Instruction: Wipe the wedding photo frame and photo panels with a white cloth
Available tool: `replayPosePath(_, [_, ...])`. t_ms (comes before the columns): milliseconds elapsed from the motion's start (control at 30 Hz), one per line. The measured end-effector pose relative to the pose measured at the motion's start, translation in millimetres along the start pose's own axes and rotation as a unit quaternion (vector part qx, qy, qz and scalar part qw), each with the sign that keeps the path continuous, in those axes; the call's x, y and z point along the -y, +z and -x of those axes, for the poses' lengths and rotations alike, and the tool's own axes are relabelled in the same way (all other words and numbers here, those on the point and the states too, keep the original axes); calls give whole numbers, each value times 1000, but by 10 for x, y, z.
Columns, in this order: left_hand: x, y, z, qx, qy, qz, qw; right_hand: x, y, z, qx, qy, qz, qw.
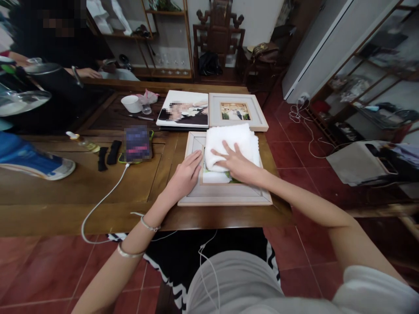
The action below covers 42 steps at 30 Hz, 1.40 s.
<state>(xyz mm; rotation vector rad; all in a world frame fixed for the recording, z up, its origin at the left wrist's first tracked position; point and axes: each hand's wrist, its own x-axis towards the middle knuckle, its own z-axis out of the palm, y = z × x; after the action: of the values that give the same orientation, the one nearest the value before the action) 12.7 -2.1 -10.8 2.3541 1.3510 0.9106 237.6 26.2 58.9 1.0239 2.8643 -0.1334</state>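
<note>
A white picture frame [225, 195] lies flat on the wooden table [65, 192] in front of me. A folded white towel [234, 139] rests on its glass. My right hand [236, 163] lies flat on the towel's near edge, fingers spread, pressing it onto the frame. My left hand [186, 174] rests palm down on the frame's left border, fingers stretched out and together, holding nothing.
Behind the frame lie a photo canvas [183, 109] and a second framed photo [236, 111]. A phone [137, 144] on a white charging cable, a white cup [131, 104], a small bottle [81, 141] and black items [108, 155] sit to the left. Another person is at the far left.
</note>
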Motion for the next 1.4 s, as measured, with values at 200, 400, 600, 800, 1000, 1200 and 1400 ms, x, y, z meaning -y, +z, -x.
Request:
replayPosePath(200, [14,21,-1,-9,6,-3,1000,524,-254,642,85,-77,-100,988])
replayPosePath(400, [7,28,9,-11,-1,-5,1000,693,-370,824,113,-114,-151,975])
replayPosePath(600, [-3,19,-2,-7,-14,8,1000,386,-26,352,10,9,-57,998])
replayPosePath(800, [-77,-97,-5,-27,2,58,998,145,27,-277,-40,69,5,997])
replayPosePath(1000, [-25,-115,36,-53,34,88,994,571,-95,-272,57,-22,10,998])
replayPosePath(1200, [-48,-91,50,-6,-17,68,998,766,-146,209,83,-102,4,991])
replayPosePath(1400, [-85,-55,30,25,-39,19,999,573,-202,567,99,-50,13,994])
